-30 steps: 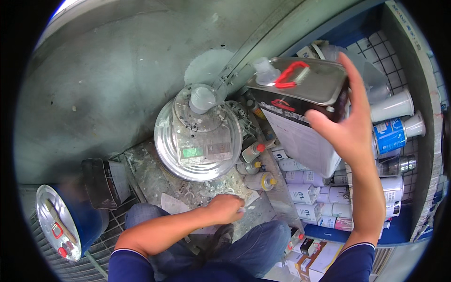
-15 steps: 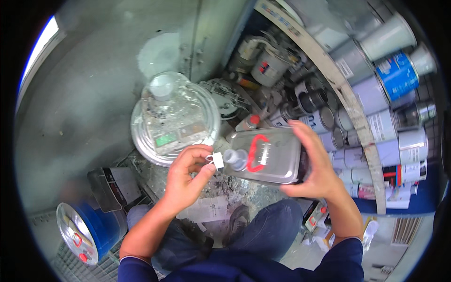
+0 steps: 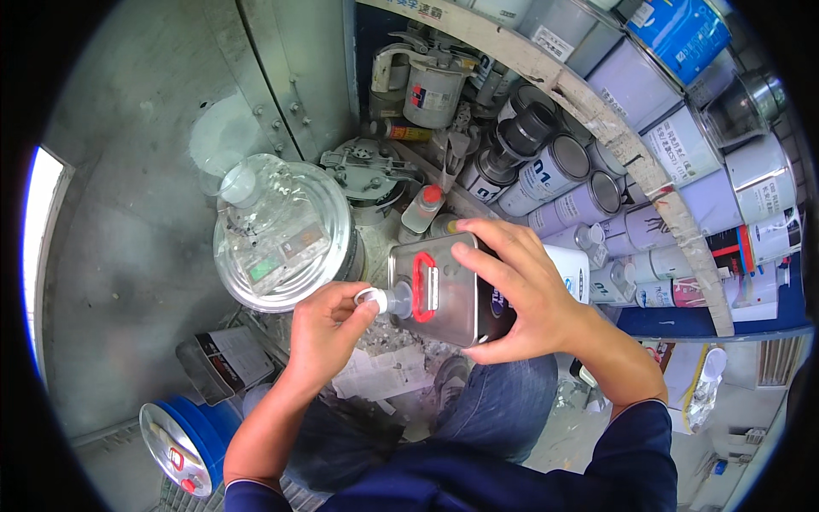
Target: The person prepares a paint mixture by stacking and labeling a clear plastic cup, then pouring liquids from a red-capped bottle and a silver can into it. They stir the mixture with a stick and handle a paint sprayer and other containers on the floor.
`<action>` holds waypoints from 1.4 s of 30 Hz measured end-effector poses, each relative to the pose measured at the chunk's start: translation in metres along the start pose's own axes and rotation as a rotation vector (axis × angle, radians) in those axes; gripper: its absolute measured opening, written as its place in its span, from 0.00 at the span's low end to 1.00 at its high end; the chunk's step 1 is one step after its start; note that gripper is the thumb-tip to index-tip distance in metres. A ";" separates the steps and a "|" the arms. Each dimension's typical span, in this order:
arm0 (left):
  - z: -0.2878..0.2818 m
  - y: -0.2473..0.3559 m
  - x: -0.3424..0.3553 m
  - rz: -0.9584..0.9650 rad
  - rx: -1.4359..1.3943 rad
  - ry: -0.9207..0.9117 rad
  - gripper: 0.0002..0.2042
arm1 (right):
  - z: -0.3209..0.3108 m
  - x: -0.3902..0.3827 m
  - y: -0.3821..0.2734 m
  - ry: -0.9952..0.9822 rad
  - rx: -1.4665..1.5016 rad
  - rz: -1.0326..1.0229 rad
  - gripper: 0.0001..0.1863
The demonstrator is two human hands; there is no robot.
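A rectangular metal can [image 3: 452, 324] with a red carry handle [image 3: 419, 286] is held up in front of me. My right hand [image 3: 542, 294] grips it across the body, fingers over the far side and thumb on the near side. A clear plastic spout [image 3: 398, 301] juts from the can's top toward the left. Between thumb and fingers, my left hand [image 3: 328, 334] pinches a small white cap [image 3: 372, 297] at the spout's mouth. Whether the cap is seated cannot be made out. Both hands are off the ground, above my knees.
Left of the can, a scale [image 3: 286, 260] and a translucent cup [image 3: 239, 184] sit on a round metal drum lid [image 3: 328, 256]. Behind stands a red-capped bottle [image 3: 421, 213]. Shelves of paint cans [image 3: 550, 175] curve along the right; a blue drum [image 3: 200, 435] is lower left.
The white cap has come from beside the spout to its mouth. The can shows more of its side now. My view has shifted, bringing the shelf cans into sharper sight.
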State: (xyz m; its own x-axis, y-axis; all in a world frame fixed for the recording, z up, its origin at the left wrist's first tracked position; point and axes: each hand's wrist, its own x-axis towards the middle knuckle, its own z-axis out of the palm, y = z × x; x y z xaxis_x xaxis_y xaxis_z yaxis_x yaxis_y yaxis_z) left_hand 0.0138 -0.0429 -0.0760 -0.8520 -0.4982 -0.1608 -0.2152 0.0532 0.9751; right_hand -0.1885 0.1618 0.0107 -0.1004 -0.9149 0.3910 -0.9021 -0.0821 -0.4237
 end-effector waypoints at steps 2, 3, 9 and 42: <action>0.005 0.009 0.001 -0.003 0.058 -0.003 0.13 | 0.000 -0.006 0.000 0.035 0.009 0.012 0.55; 0.005 0.010 0.002 0.098 0.126 -0.023 0.13 | 0.000 -0.008 0.001 0.054 0.012 0.020 0.55; -0.013 0.009 0.018 0.653 0.452 -0.288 0.15 | -0.009 -0.029 0.014 0.027 0.131 0.065 0.56; 0.042 -0.009 0.057 0.409 1.159 -0.580 0.26 | 0.045 -0.128 0.053 0.056 0.007 0.290 0.61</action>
State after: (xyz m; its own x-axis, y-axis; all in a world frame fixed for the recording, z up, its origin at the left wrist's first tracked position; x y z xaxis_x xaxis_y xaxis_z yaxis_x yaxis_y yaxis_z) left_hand -0.0529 -0.0351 -0.1002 -0.9658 0.1458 -0.2142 0.0698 0.9424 0.3271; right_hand -0.2049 0.2566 -0.0988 -0.3765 -0.8775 0.2971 -0.8296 0.1767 -0.5296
